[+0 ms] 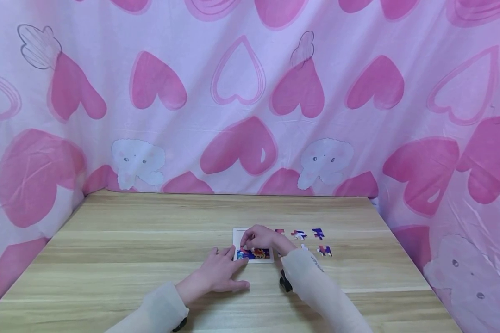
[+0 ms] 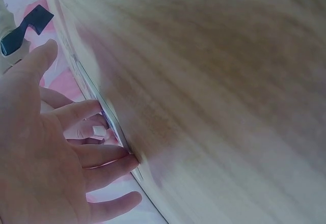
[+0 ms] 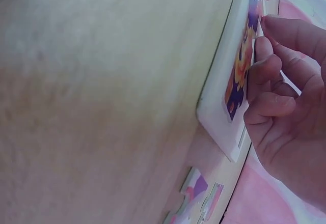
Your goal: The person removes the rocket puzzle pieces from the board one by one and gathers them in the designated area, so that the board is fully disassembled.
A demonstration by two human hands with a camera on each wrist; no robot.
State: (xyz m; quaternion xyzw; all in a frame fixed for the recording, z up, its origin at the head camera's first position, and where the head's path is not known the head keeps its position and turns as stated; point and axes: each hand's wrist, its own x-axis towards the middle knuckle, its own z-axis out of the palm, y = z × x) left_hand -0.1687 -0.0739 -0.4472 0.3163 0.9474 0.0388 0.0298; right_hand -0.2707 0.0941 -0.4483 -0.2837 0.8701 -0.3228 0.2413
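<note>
Backdrop: pink-and-white fabric curtain printed with hearts (image 1: 239, 148), hung behind and along both sides. Surface: pale wood-grain worktop (image 1: 150, 240), its far edge against the fabric.

Principal item: thin white rectangular puzzle tray (image 1: 236, 235), flat near the middle of the worktop; inside, along its near side, a partly assembled blue, red and yellow jigsaw (image 1: 261, 254).

Left hand (image 1: 218, 273): fingers extended and unclenched, tips at the tray's left and near edges, thumb spread on the wood.

Right hand (image 1: 259, 237): fingers curled over the jigsaw, thumb and forefinger close together; whether a piece sits between them cannot be told.

Loose stock: small purple, red and white jigsaw pieces (image 1: 324, 250), right of the tray, some partly hidden by the right arm.

Handling note: best practice is steadying the tray, matching tab to socket, then pressing straight down.

Clearance: wood extends widely leftward and beyond the tray; rightward, the pale sleeve (image 1: 312, 273) lies near the loose pieces and could drag them. Worktop edges stand well apart from the tray.
</note>
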